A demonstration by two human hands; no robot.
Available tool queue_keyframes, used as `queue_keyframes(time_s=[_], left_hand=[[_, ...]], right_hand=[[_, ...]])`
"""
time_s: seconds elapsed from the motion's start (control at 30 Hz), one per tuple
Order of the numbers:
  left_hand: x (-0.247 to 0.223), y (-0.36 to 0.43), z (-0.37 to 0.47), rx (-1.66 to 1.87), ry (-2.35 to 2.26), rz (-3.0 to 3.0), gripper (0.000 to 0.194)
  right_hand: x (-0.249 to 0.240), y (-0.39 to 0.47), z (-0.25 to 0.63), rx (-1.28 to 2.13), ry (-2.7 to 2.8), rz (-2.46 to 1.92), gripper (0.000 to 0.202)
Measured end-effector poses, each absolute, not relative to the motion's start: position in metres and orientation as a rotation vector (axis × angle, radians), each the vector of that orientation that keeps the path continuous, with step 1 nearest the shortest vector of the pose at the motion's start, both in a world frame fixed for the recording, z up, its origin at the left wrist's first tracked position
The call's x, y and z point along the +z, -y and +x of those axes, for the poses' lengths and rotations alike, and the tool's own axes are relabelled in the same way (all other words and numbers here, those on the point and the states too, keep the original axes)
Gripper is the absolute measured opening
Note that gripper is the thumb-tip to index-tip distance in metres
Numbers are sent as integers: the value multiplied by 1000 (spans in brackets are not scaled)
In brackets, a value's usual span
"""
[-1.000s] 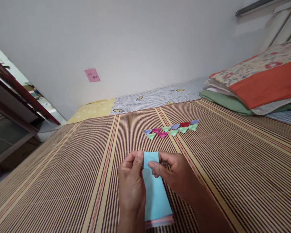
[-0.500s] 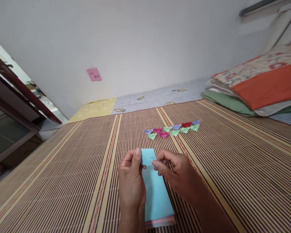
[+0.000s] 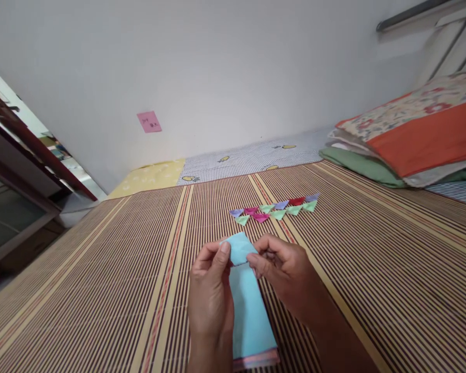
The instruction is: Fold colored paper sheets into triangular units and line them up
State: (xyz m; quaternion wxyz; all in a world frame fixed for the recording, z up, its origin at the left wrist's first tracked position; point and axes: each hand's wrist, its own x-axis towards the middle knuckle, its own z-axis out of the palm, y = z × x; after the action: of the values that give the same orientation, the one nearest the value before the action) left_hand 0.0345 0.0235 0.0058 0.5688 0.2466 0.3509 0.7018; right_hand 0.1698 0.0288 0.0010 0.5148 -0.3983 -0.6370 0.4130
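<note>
A small light-blue paper square [image 3: 238, 247] is pinched between my two hands, tilted so that one corner points up. My left hand [image 3: 213, 282] grips its left side, thumb on top. On its lower right, the thumb and fingers of my right hand [image 3: 281, 264] are closed on the edge. Right below the square lies a stack of long paper strips [image 3: 251, 313], light blue on top with pink and other colours showing at the near end. Beyond my hands, several small folded paper triangles [image 3: 279, 213] in green, purple, pink and red lie in two rows.
A striped bamboo mat [image 3: 120, 274] covers the bed. Folded bedding [image 3: 407, 140] with an orange and floral cover is piled at the right. A pink note [image 3: 149, 122] sticks to the white wall [image 3: 233, 67]. Patterned cloth [image 3: 233, 155] runs along the wall.
The blue square has turned from lying straight to a corner-up tilt. Both hands have shifted slightly, still pinching it. The view has moved a little.
</note>
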Motion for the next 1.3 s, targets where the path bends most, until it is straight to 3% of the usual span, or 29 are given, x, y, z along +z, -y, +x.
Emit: queue_keyframes(time_s=[0.2,0.47,0.67,0.97,1.23,1.3], left_hand=[[4,-24,33,1596,-805,452,31],[0,-20,27,1561,-1107,963,24],[3,-17,28,1454,-1153,1181,30],[10,-13,32,1482,-1085,1355,7],[3,-20,15,1443,-1219,1294,12],[4,-22,13,1448,-1204,1246,11]], right_hand=[[-3,-30,167,712,1586,-1009,24],[-1,-33,174,1296,1427,-806,23],[4,-28,166,1211,1464,-1008,27],[-12,-37,162,1288,1107,-894,21],[-9,-36,168,1175,1357,-986,31],[-9,-36,168,1185,1332,-949,23]])
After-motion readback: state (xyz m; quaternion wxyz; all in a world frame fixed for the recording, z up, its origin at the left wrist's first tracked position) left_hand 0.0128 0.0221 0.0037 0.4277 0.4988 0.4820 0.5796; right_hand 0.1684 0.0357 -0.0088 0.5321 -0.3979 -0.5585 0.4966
